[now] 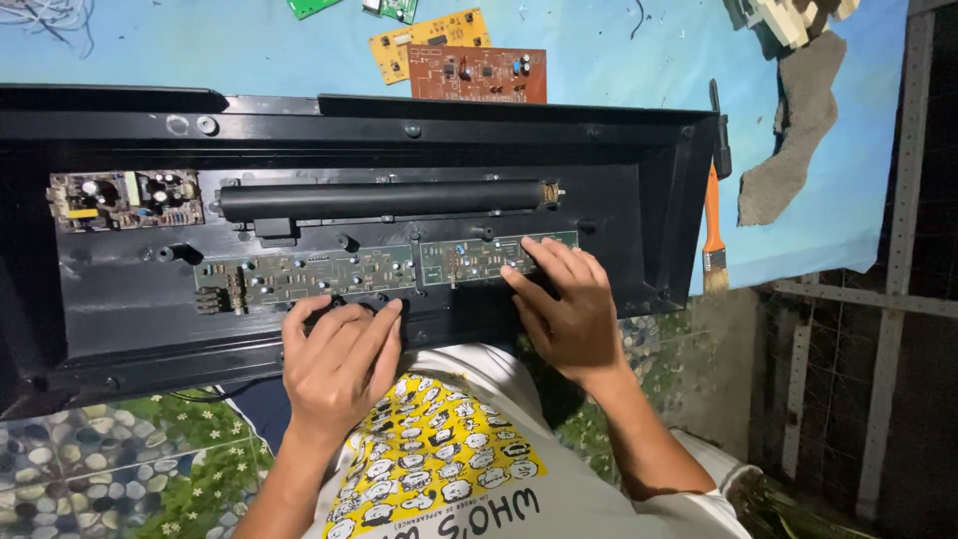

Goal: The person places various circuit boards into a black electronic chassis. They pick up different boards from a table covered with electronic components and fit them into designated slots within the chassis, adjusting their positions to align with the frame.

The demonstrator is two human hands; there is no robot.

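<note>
A long black plastic housing [619, 160] lies open in front of me, across my lap. Inside it run a black tube [379, 198] and, below that, a long green circuit board [309, 274] in two sections. My left hand [339, 359] rests fingers-down on the housing's near edge, just below the board's middle. My right hand [564, 304] lies on the board's right section [469, 258], fingertips pressing its surface. Neither hand holds a tool.
A small power board [125, 200] sits at the housing's left end. On the blue sheet behind lie an orange board [424, 40], a brown board [479, 75] and green boards [399, 8]. A paintbrush with an orange handle [713, 215] lies at the right. Tiled floor below.
</note>
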